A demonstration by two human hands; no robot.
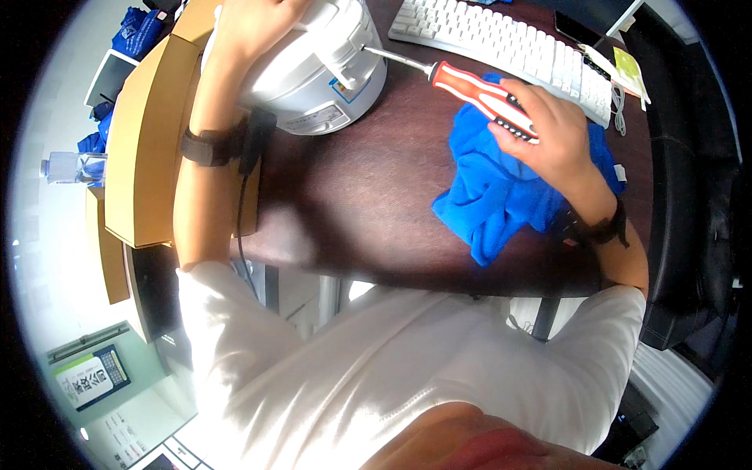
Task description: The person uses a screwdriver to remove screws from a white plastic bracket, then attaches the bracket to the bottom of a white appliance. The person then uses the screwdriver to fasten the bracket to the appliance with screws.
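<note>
A white rounded appliance, which looks like a rice cooker, lies at the top left of the desk with a label on its side. My left hand rests on it, its fingers mostly cut off by the upper edge. In my right hand is a screwdriver with a red, white and black handle, gripped with the fingers closed round it. The shaft points left, and its tip meets or nearly meets a white part on the cooker's side; which, I cannot tell. Under my right hand lies a crumpled blue cloth.
A white keyboard lies beyond the screwdriver, with a white cable at its right end. Cardboard boxes stand along the left, beside a clear plastic bottle. The dark desk ends close to my body. A black chair is at right.
</note>
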